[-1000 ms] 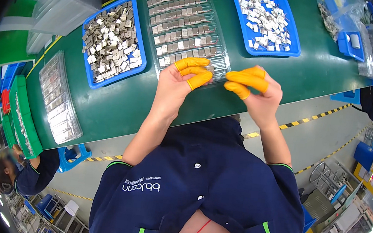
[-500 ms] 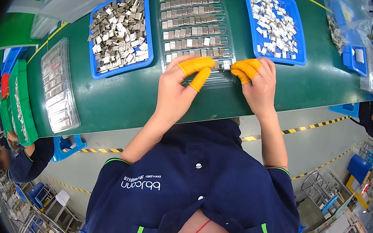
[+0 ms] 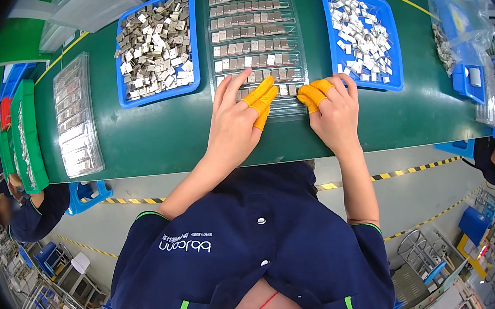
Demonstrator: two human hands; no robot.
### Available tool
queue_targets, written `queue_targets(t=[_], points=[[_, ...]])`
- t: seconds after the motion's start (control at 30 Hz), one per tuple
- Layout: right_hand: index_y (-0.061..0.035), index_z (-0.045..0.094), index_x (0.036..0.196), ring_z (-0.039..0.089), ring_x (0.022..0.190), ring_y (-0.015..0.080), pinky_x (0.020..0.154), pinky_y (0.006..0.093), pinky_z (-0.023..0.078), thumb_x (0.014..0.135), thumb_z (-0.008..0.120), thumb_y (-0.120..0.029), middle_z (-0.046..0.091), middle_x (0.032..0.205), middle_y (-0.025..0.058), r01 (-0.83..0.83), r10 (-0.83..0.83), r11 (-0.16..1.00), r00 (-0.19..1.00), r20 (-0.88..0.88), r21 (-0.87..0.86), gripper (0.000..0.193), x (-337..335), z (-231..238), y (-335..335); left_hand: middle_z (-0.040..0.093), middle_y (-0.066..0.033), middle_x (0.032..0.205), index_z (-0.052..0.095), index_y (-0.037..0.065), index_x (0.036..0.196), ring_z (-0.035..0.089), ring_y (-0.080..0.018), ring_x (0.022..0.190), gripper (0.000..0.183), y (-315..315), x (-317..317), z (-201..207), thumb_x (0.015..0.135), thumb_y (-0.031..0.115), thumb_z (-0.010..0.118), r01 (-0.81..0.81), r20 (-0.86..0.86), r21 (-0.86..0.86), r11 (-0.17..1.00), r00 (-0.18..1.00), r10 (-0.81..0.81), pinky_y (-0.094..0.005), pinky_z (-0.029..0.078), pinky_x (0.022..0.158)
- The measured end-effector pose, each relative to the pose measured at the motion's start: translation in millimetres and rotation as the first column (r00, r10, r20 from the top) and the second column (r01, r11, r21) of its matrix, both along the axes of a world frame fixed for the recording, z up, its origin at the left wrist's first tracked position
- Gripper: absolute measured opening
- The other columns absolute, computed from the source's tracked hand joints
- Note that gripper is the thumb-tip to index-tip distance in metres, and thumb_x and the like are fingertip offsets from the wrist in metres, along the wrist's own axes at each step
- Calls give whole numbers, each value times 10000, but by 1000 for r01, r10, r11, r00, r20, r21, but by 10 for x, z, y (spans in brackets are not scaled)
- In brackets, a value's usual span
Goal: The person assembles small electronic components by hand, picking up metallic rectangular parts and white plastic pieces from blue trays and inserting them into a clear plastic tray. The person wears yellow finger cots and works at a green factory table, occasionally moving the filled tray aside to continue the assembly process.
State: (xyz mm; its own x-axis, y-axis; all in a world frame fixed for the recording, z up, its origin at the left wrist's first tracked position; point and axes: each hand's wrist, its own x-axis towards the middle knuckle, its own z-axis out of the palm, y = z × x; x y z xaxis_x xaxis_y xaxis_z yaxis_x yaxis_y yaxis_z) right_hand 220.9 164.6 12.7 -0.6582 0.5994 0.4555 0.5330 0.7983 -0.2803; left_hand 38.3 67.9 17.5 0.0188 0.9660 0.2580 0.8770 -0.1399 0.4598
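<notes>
L hand point(image 3: 234, 124) loosely open, no grip seen; R hand point(image 3: 337, 117) curled, hold can't tell; both at near end, clear ribbed plastic tray point(image 3: 285, 110) w/ flat rect. metallic pcs point(image 3: 264, 60) in rows

The left forearm point(image 3: 198, 176) and right forearm point(image 3: 360, 181) cross the near edge of the tabletop point(image 3: 152, 138). The left hand point(image 3: 234, 124) — back upward, fingers pointing toward the far edge — holds its yellow-capped digits point(image 3: 258, 91) close together; the right hand point(image 3: 337, 117) curls inward, fingertips bunched.
</notes>
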Motion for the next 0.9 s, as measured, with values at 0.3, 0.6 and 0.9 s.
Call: queue_targets(t=[0.3,0.6,0.9], points=[[-42,686,792,542,898,219,942,405,372,583,639,28,601,842,57,-15,16,999,1000,21,-39,225,-12,-6,22,623,-104,1100,657,56,1048,377,-314,1267,299,-14,58,-24,749,74,655,-19,22,24,1000,1000,18,-493,245,1062],[-23,689,744,533,912,219,965,400,357,596,623,29,592,835,74,-25,27,999,999,44,-48,170,-26,11,44,575,-103,1192,621,35,1081,354,-319,1286,345,48,102,-33,746,100,668,39,63,47,998,997,-42,-482,256,1065],[-61,670,837,550,876,222,964,399,362,694,671,-65,604,872,50,6,-10,992,999,-37,-125,144,10,31,72,529,-147,1243,616,18,1083,375,-307,1270,365,86,194,-85,751,160,671,68,51,28,997,996,-69,-446,308,1027]])
